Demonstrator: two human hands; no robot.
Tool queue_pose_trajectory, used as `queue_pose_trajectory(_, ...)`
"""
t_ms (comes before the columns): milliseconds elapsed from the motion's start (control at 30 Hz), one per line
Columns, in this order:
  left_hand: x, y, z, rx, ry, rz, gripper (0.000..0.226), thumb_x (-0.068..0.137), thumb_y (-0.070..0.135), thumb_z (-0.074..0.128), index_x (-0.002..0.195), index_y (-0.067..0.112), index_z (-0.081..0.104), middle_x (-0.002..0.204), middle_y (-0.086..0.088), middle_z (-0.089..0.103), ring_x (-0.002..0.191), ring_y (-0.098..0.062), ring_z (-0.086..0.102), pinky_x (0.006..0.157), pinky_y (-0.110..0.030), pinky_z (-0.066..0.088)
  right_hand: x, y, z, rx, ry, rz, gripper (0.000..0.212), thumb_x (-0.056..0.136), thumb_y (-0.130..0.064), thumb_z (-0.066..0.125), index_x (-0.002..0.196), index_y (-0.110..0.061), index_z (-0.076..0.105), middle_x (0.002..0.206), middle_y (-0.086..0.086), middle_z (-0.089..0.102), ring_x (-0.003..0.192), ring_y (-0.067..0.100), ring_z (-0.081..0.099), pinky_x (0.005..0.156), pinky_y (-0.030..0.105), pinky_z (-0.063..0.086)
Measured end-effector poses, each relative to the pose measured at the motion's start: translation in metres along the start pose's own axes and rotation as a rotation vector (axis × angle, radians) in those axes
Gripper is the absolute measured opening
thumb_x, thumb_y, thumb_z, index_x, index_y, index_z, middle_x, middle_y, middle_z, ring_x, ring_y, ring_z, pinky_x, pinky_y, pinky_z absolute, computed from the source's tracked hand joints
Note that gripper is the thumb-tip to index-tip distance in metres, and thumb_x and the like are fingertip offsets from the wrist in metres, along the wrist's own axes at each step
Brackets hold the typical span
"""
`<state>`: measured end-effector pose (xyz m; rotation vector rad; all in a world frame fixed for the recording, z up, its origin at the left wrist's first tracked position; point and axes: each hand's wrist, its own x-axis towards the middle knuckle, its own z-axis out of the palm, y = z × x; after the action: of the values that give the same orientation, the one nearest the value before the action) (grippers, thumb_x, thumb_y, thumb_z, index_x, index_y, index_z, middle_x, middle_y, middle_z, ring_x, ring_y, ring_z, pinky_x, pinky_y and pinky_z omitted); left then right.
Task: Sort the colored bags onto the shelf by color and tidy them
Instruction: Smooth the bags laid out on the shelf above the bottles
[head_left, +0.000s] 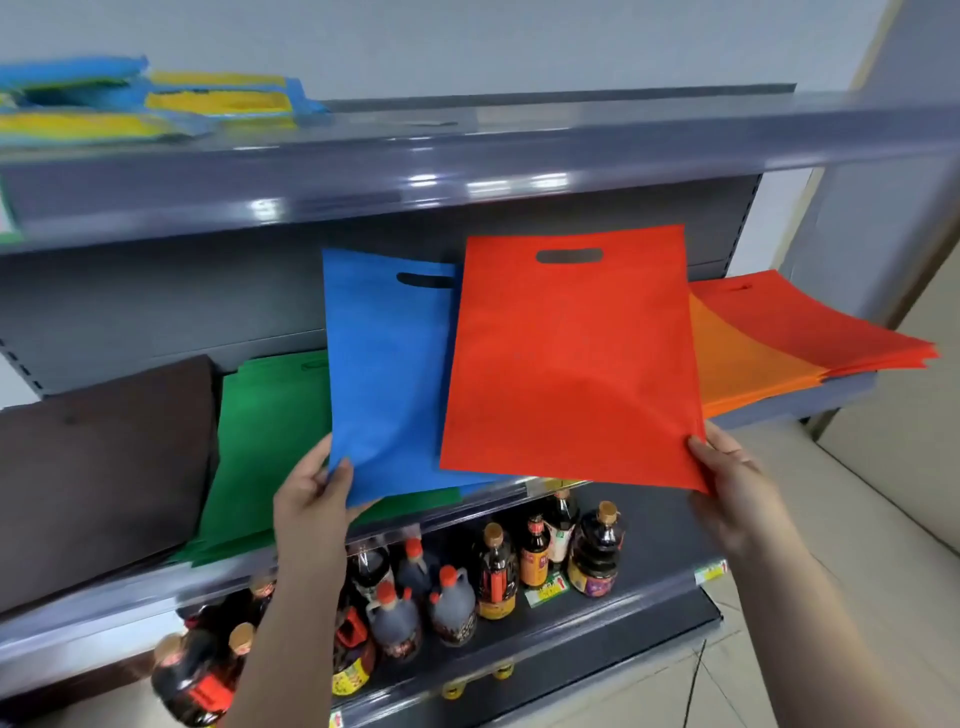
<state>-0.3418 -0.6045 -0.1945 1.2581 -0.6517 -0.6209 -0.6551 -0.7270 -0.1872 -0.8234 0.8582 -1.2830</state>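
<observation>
Left hand (311, 491): pinches blue bag (387, 374) at lower corner, thumb on front. Right hand (727, 475): pinches red bag (571, 358) at lower right corner (overlaps blue bag's right edge). Under left hand: green bags (260, 441) on shelf (130, 584); brown bags (98, 467) further left. Beyond right hand: red-orange stack (795, 338). Below hands: sauce bottles (493, 571).

Both hands raised, fingers (340, 470) pinching.

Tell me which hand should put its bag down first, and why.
Probably the right hand. It pinches the red bag by its lower corner, right beside the red stack at the shelf's right end. The left hand holds a blue bag over the green pile.
</observation>
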Motion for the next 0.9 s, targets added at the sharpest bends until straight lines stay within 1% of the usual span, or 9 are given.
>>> queue_pose_trajectory(167, 0.027, -0.012, 0.033, 0.014, -0.037, -0.058, 0.036, 0.096, -0.001, 0.046, 0.125, 0.016, 0.058, 0.100, 0.009, 0.068, 0.096, -0.010, 0.064, 0.068, -0.022, 0.058, 0.034, -0.003, -0.015, 0.057, 0.030, -0.040, 0.053, 0.095, 0.002, 0.035, 0.078, -0.023, 0.078, 0.084, -0.004, 0.074, 0.074, 0.004, 0.069, 0.067, 0.015, 0.055)
queue_pose_trajectory(267, 0.036, -0.019, 0.053, 0.051, -0.050, -0.086, 0.036, 0.096, -0.002, 0.045, 0.120, 0.022, 0.059, 0.096, 0.009, 0.068, 0.087, -0.004, 0.065, 0.067, -0.020, 0.057, 0.047, -0.005, -0.024, 0.070, 0.032, -0.043, 0.045, 0.091, -0.002, 0.042, 0.078, -0.024, 0.078, 0.085, -0.004, 0.074, 0.076, 0.005, 0.069, 0.073, 0.015, 0.054)
queue_pose_trajectory(333, 0.038, -0.023, 0.064, 0.101, -0.059, -0.111, 0.036, 0.096, -0.002, 0.046, 0.120, 0.022, 0.059, 0.094, 0.005, 0.068, 0.085, -0.005, 0.066, 0.068, -0.022, 0.057, 0.054, -0.004, -0.030, 0.064, 0.055, -0.043, 0.052, 0.094, 0.001, 0.037, 0.075, -0.026, 0.078, 0.083, -0.006, 0.074, 0.074, 0.003, 0.069, 0.071, 0.014, 0.054)
queue_pose_trajectory(467, 0.045, -0.033, 0.081, 0.295, -0.033, -0.123, 0.041, 0.094, 0.002, 0.051, 0.134, 0.013, 0.052, 0.112, -0.007, 0.065, 0.101, -0.023, 0.063, 0.083, -0.036, 0.054, 0.068, -0.005, -0.043, 0.095, 0.073, -0.040, 0.059, 0.096, 0.003, 0.033, 0.073, -0.026, 0.078, 0.080, -0.007, 0.074, 0.072, 0.002, 0.069, 0.065, 0.014, 0.054)
queue_pose_trajectory(633, 0.029, -0.025, 0.105, 0.532, 0.033, -0.046, 0.041, 0.092, 0.001, 0.054, 0.132, 0.005, 0.050, 0.117, -0.008, 0.062, 0.093, -0.017, 0.060, 0.086, -0.028, 0.046, 0.086, -0.019, -0.061, 0.108, 0.007, 0.000, 0.056, 0.096, 0.003, 0.033, 0.078, -0.025, 0.078, 0.081, -0.007, 0.074, 0.072, 0.002, 0.068, 0.062, 0.013, 0.053)
queue_pose_trajectory(700, 0.015, -0.022, 0.120, 0.671, 0.076, 0.052, 0.044, 0.091, 0.004, 0.056, 0.134, 0.001, 0.047, 0.130, -0.010, 0.055, 0.114, -0.022, 0.053, 0.097, -0.026, 0.036, 0.093, -0.029, -0.073, 0.109, -0.020, 0.023, 0.045, 0.095, 0.001, 0.038, 0.085, -0.020, 0.077, 0.082, -0.006, 0.074, 0.070, 0.003, 0.068, 0.059, 0.013, 0.053)
queue_pose_trajectory(767, 0.000, -0.022, 0.141, 0.752, 0.109, 0.150, 0.045, 0.091, 0.009, 0.057, 0.134, 0.003, 0.048, 0.138, -0.010, 0.049, 0.128, -0.026, 0.044, 0.105, -0.031, 0.032, 0.099, -0.044, -0.086, 0.127, -0.057, 0.029, 0.024, 0.080, -0.005, 0.059, 0.086, -0.020, 0.077, 0.083, -0.005, 0.074, 0.070, 0.003, 0.068, 0.058, 0.014, 0.053)
queue_pose_trajectory(833, -0.017, -0.024, 0.169, 0.685, 0.100, 0.175, 0.037, 0.093, 0.012, 0.055, 0.129, 0.005, 0.053, 0.131, -0.006, 0.054, 0.125, -0.024, 0.047, 0.100, -0.028, 0.035, 0.103, -0.060, -0.099, 0.133, -0.096, 0.023, 0.025, 0.055, -0.018, 0.070, 0.079, -0.022, 0.078, 0.081, -0.005, 0.074, 0.071, 0.003, 0.069, 0.059, 0.014, 0.053)
queue_pose_trajectory(900, -0.037, -0.022, 0.205, 0.447, 0.060, 0.082, 0.027, 0.097, 0.018, 0.049, 0.121, 0.011, 0.058, 0.115, 0.001, 0.063, 0.111, -0.017, 0.057, 0.088, -0.025, 0.041, 0.109, -0.072, -0.120, 0.100, -0.113, 0.018, 0.018, 0.073, -0.012, 0.062, 0.084, -0.017, 0.076, 0.079, -0.006, 0.074, 0.070, 0.002, 0.069, 0.060, 0.014, 0.053)
